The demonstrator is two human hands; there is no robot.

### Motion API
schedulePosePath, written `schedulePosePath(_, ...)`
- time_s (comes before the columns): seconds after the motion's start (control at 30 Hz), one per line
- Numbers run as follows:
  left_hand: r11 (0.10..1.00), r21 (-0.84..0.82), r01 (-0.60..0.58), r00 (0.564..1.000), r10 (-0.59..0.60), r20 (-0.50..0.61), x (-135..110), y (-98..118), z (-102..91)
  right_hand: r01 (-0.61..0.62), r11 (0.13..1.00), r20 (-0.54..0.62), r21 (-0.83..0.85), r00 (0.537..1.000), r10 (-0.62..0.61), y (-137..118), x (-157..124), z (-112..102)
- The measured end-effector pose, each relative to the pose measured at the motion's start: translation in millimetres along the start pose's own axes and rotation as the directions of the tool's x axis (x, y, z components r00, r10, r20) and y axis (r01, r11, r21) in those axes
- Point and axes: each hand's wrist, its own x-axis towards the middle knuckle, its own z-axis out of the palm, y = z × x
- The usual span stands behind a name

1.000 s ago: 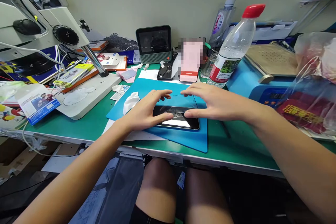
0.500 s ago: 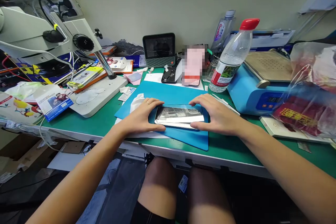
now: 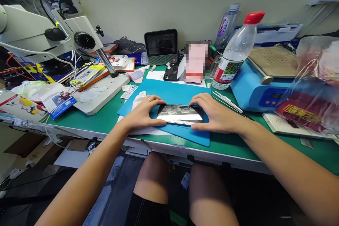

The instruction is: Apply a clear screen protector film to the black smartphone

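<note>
A smartphone (image 3: pixel 180 113) lies lengthwise between my hands over a blue mat (image 3: pixel 169 92), its glossy face reflecting lights and a white patch. My left hand (image 3: pixel 148 113) grips its left end, with thumb on the near edge and fingers at the far edge; a ring shows on one finger. The right end is gripped the same way by my right hand (image 3: pixel 212 114). Just behind my left hand is a crumpled white tissue (image 3: pixel 139 99). Tweezers (image 3: pixel 227 101) lie beyond my right wrist.
A microscope stand (image 3: pixel 99 93) occupies the left. At the back are a small display (image 3: pixel 161 47) and a dark phone part (image 3: pixel 171 73). A red-capped bottle (image 3: pixel 230 61), a blue heating plate (image 3: pixel 254 93) and a plastic bag (image 3: pixel 312 99) crowd the right.
The phone's near edge now sits more level between my hands, and the reflections on its face have shifted. Both hands keep their hold. The camera view has moved slightly.
</note>
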Motion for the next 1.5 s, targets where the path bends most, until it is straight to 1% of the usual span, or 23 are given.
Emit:
schedulePosePath(0.17, 1.000, 0.011, 0.000, 1.000, 0.000, -0.005, 0, 0, 0.3, -0.011, 0.999, 0.051, 0.043, 0.999, 0.008, 4, 0, -1)
schedulePosePath(0.4, 1.000, 0.018, 0.012, 1.000, -0.012, -0.021, 0, 0, 2.2, -0.026, 0.995, 0.070, 0.095, 0.997, 0.020, 9, -4, -2)
schedulePosePath(0.7, 0.999, 0.034, 0.030, 0.999, -0.030, -0.011, 2, 1, 3.6, -0.023, 0.997, 0.111, 0.072, 0.994, 0.015, 9, -6, -6)
schedulePosePath(0.9, 0.999, 0.024, 0.047, 0.999, -0.047, 0.001, 2, 3, 3.2, 0.010, 0.997, 0.084, 0.073, 0.996, -0.016, 9, -7, -6)
schedulePosePath(1.0, 0.998, 0.033, 0.061, 0.998, -0.061, 0.009, 2, 3, 2.6, 0.014, 0.997, 0.091, 0.078, 0.996, -0.021, 9, -6, -6)
schedulePosePath(1.2, 0.998, 0.040, 0.052, 0.999, -0.052, -0.014, 0, 2, 3.6, 0.016, 0.997, 0.077, 0.071, 0.997, -0.021, 12, -8, -7)
schedulePosePath(1.37, 0.998, 0.030, 0.060, 0.998, -0.059, -0.027, -1, 1, 5.3, -0.001, 0.996, 0.084, 0.087, 0.996, -0.006, 15, -10, -8)
schedulePosePath(1.5, 0.998, 0.024, 0.065, 0.998, -0.065, -0.009, -1, 0, 5.0, -0.019, 0.997, 0.093, 0.073, 0.996, 0.012, 12, -9, -10)
